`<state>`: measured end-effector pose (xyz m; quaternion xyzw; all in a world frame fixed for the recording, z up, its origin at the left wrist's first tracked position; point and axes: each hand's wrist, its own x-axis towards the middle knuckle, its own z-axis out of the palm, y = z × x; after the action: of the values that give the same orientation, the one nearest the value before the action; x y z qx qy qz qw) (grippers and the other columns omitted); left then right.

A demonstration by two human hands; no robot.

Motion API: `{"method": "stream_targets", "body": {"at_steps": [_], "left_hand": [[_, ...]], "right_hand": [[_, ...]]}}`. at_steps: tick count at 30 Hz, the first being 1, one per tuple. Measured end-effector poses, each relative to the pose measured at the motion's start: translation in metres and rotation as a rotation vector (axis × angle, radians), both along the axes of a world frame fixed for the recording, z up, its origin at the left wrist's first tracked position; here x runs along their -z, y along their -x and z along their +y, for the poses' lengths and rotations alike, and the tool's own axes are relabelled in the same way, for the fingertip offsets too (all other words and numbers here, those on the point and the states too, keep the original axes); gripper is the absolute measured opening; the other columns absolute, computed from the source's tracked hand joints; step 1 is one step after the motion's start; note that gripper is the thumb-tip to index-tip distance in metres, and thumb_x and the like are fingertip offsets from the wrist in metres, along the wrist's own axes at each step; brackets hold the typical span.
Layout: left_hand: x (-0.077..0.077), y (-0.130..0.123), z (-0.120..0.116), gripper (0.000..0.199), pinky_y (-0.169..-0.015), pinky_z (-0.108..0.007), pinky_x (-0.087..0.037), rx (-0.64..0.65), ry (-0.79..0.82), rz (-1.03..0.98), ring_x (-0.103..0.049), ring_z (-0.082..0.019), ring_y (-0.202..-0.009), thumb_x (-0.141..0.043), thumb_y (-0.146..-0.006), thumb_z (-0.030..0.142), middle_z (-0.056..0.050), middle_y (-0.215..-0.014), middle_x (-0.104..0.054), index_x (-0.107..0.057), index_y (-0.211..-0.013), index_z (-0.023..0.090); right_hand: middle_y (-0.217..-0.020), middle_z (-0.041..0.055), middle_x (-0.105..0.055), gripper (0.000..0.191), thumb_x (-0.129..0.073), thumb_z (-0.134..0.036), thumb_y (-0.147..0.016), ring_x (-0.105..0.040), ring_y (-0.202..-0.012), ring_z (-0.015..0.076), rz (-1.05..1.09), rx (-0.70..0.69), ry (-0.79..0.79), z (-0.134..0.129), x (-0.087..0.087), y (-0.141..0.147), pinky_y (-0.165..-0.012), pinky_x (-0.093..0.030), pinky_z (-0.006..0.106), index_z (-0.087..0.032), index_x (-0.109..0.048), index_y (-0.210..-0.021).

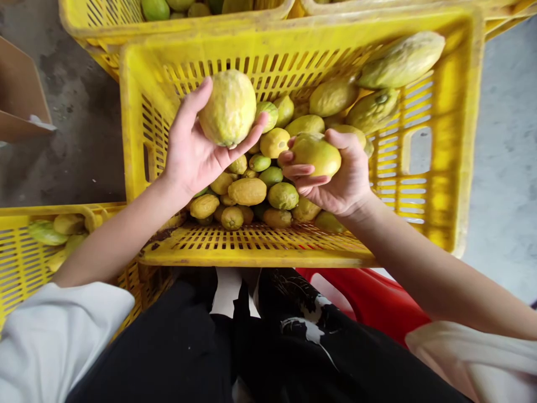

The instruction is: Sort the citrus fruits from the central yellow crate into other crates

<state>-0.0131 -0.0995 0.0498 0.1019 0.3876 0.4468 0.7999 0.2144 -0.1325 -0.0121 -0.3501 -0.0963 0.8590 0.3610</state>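
My left hand is closed around a large, bumpy, pale yellow-green fruit, its thumb and fingers on either side of it. A smoother yellow-green fruit sits in my right hand, the fingers wrapped about it. Both hands are above a yellow plastic crate with slotted walls. Inside lie many small yellow and green fruits, heaped toward the near side. Larger elongated fruits rest against the far right part of the crate.
Another yellow crate with green fruit adjoins the far side. At the lower left stands a yellow crate holding several fruits. A cardboard box is on the floor at left. A red plastic stool shows beside my legs.
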Motion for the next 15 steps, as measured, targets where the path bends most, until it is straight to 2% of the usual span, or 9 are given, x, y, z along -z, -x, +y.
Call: {"method": "stream_targets", "body": {"at_steps": [3,6,8,10,12,14,15], "left_hand": [[0.000,0.001,-0.001,0.033,-0.075,-0.019,-0.065,0.045,-0.032,-0.010,-0.074,-0.026,-0.116,-0.042,-0.107,0.045,-0.009,-0.104,-0.069,-0.059,-0.116,0.019],[-0.001,0.000,-0.001,0.037,-0.078,-0.022,-0.067,0.058,0.025,0.032,-0.072,-0.028,-0.122,-0.045,-0.106,0.050,-0.011,-0.114,-0.070,-0.059,-0.124,0.020],[-0.002,0.000,-0.001,0.041,-0.080,-0.025,-0.067,0.057,0.039,0.046,-0.069,-0.030,-0.126,-0.043,-0.106,0.053,-0.010,-0.119,-0.070,-0.058,-0.128,0.022],[-0.003,0.000,-0.002,0.043,-0.082,-0.028,-0.068,0.051,0.032,0.036,-0.068,-0.031,-0.129,-0.036,-0.107,0.053,-0.009,-0.119,-0.070,-0.057,-0.129,0.023],[-0.003,-0.001,-0.002,0.044,-0.085,-0.030,-0.067,0.044,0.013,-0.011,-0.067,-0.030,-0.131,-0.031,-0.107,0.049,-0.008,-0.121,-0.070,-0.056,-0.130,0.021],[-0.001,-0.002,-0.002,0.043,-0.090,-0.032,-0.066,0.034,-0.005,-0.060,-0.065,-0.030,-0.133,-0.029,-0.108,0.042,-0.009,-0.121,-0.069,-0.055,-0.131,0.018],[0.000,-0.003,-0.002,0.043,-0.092,-0.034,-0.065,0.026,-0.009,-0.068,-0.063,-0.030,-0.135,-0.027,-0.108,0.040,-0.008,-0.120,-0.069,-0.055,-0.131,0.018]], "right_hand": [[-0.088,0.0029,-0.069,0.023,-0.064,-0.047,-0.095,-0.062,-0.064,0.0150,-0.005,0.024,-0.027,0.001,0.003,-0.003,-0.041,-0.052,0.019,-0.025,-0.066,-0.100],[-0.087,0.0036,-0.069,0.024,-0.066,-0.044,-0.093,-0.063,-0.063,0.0132,0.042,0.085,-0.050,-0.002,0.001,0.004,-0.044,-0.054,0.017,-0.022,-0.066,-0.103],[-0.092,0.0067,-0.072,0.031,-0.065,-0.043,-0.091,-0.068,-0.072,0.0146,0.050,0.124,-0.073,-0.004,-0.002,0.010,-0.056,-0.060,0.018,-0.018,-0.067,-0.108],[-0.103,0.0114,-0.075,0.036,-0.063,-0.042,-0.087,-0.073,-0.090,0.0196,0.023,0.140,-0.111,-0.006,-0.003,0.015,-0.076,-0.065,0.024,-0.015,-0.067,-0.112],[-0.112,0.0150,-0.076,0.038,-0.062,-0.038,-0.082,-0.073,-0.106,0.0242,-0.002,0.151,-0.155,-0.007,-0.003,0.017,-0.096,-0.063,0.032,-0.014,-0.067,-0.111],[-0.112,0.0153,-0.077,0.038,-0.061,-0.037,-0.080,-0.073,-0.109,0.0249,-0.014,0.171,-0.189,-0.007,-0.001,0.017,-0.105,-0.059,0.033,-0.013,-0.068,-0.109],[-0.109,0.0140,-0.078,0.038,-0.060,-0.038,-0.082,-0.074,-0.106,0.0236,-0.017,0.180,-0.193,-0.006,0.000,0.017,-0.104,-0.060,0.032,-0.012,-0.068,-0.109]]}}
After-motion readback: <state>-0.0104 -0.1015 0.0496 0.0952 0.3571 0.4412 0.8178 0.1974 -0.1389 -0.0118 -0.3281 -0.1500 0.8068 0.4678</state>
